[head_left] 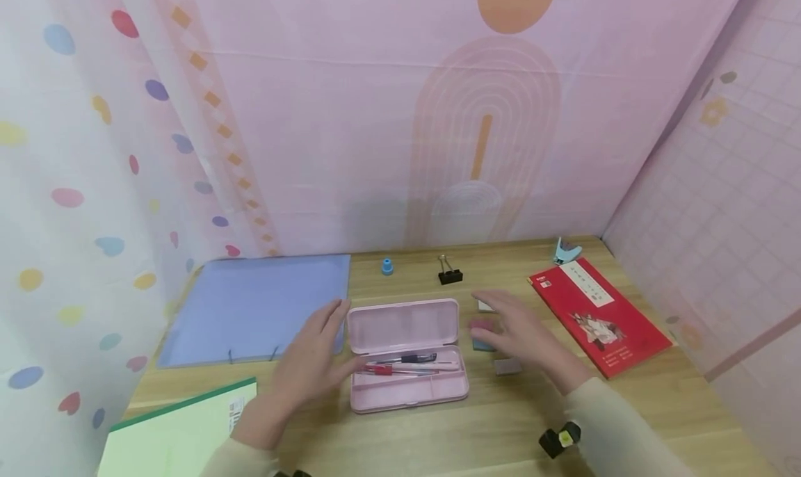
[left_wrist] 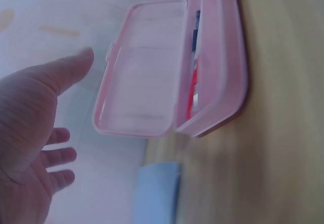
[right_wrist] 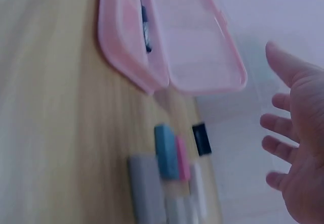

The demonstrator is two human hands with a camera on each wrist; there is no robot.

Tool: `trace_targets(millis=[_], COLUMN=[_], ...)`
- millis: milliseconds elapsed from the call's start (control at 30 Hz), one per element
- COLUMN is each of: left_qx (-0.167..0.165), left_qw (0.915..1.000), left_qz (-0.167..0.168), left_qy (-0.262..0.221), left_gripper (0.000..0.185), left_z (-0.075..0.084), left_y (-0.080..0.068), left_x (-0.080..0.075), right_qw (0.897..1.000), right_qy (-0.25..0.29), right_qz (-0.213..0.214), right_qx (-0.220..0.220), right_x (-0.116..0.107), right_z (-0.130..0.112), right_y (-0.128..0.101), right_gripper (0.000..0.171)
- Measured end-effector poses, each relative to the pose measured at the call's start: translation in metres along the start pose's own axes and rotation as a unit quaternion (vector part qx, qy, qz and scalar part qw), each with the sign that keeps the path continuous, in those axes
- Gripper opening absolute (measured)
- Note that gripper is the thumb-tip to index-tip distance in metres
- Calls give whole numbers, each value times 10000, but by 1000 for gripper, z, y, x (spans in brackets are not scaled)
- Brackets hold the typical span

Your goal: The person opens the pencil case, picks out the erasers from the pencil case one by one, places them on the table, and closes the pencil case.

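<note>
A pink pencil case (head_left: 409, 393) lies with its lid (head_left: 403, 326) raised in the middle of the table. Inside it are several pens, among them a red pen (head_left: 383, 370) and a black pen (head_left: 409, 358). To the left of the case hovers my left hand (head_left: 313, 359), fingers spread and nothing held. My right hand (head_left: 516, 327) is on the other side, also relaxed, over a few erasers. A grey eraser (right_wrist: 146, 188) and a teal eraser (right_wrist: 167, 150) show in the right wrist view, with a pink eraser (right_wrist: 182, 158) beside the teal one.
A blue folder (head_left: 263, 303) lies at the left, a green-edged notebook (head_left: 181, 428) in front of it. Behind the case stand a small blue object (head_left: 387, 267) and a black binder clip (head_left: 450, 277). On the right are a red booklet (head_left: 601, 317) and a light-blue stapler-like object (head_left: 566, 252).
</note>
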State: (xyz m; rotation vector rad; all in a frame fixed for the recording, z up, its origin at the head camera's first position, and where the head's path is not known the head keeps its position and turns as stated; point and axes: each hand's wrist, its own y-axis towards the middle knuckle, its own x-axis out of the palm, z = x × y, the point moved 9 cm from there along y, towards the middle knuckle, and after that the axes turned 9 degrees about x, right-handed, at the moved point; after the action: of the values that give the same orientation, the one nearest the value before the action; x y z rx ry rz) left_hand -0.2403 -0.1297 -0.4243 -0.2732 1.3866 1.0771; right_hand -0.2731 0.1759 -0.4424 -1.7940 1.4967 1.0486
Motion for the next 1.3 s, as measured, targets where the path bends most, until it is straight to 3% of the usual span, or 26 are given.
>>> trace_targets(millis=[100, 200, 333, 733, 1100, 1300], left_qx=[-106, -351, -496, -231, 258, 516], left_qw=[9983, 9920, 9865, 9884, 9884, 9880], left_qz=[-541, -1158, -1513, -1370, -1168, -1269], left_qy=[191, 370, 383, 619, 932, 709], left_gripper=[101, 98, 92, 86, 81, 77], left_z=[-7, -15, -18, -9, 23, 39], left_y=[12, 14, 12, 6, -21, -32], left_x=[7, 21, 31, 27, 11, 18], right_qw=[9995, 9986, 9974, 9944, 9916, 9880], right_qy=[-211, -338, -516, -718, -442, -340], right_qz=[-85, -236, -332, -439, -406, -384], right_qx=[-237, -323, -373, -640, -1142, -1459], right_x=[7, 17, 26, 25, 18, 25], right_z=[-14, -21, -26, -35, -45, -50], right_y=[13, 21, 25, 10, -30, -46], right_gripper=[77, 78, 76, 72, 66, 53])
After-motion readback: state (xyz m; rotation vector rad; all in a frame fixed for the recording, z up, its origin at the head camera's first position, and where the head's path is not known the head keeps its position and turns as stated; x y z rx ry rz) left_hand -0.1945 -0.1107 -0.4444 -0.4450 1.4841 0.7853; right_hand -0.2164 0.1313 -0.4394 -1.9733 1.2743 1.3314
